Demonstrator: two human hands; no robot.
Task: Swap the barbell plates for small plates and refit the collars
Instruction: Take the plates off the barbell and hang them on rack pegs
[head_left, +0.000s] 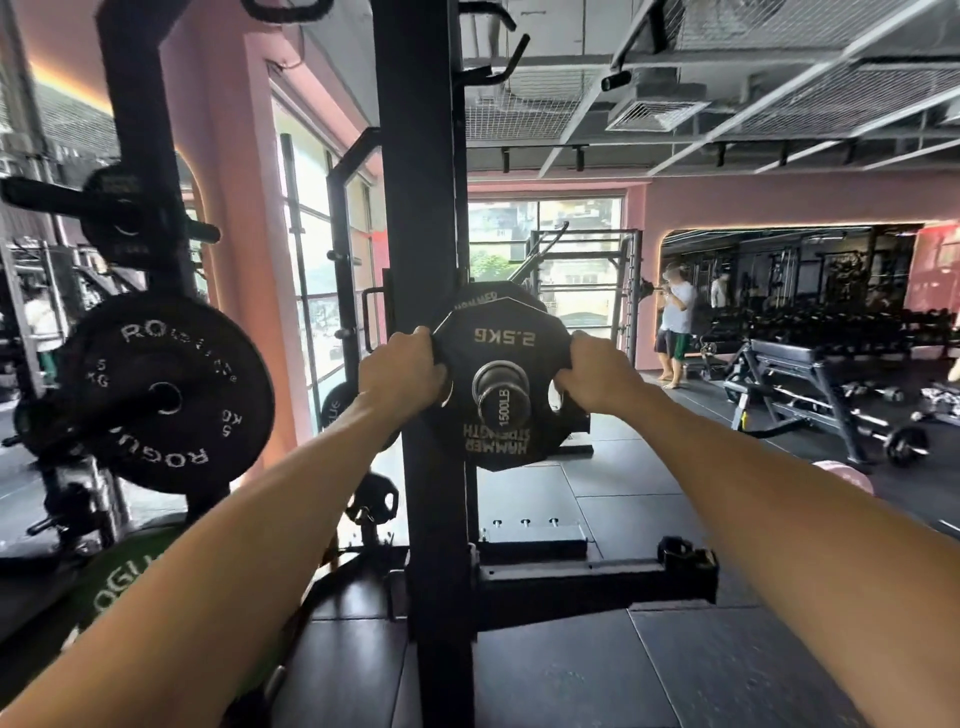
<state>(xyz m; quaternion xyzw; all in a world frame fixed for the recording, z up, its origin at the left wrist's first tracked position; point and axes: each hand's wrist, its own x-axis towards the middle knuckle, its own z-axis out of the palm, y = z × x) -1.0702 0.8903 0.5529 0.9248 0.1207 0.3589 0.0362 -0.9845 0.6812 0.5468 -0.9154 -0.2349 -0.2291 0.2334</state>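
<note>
Both hands, left hand (402, 371) and right hand (597, 371), are gripping the 2.5 kg plate (501, 343) with curled fingers, seating it on the barbell sleeve (501, 397); no collar is showing, so refitting looks outstanding.

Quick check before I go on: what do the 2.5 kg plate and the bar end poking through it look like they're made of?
2.5 kg plate: matte black coating, likely rubber or urethane over metal; dull sheen, printed lettering, moulded grip slots where the left hand and right hand hold it.
Bar end: bare metal, probably steel; grey with bright reflections and a "1500LB" marking on the end cap.
</note>
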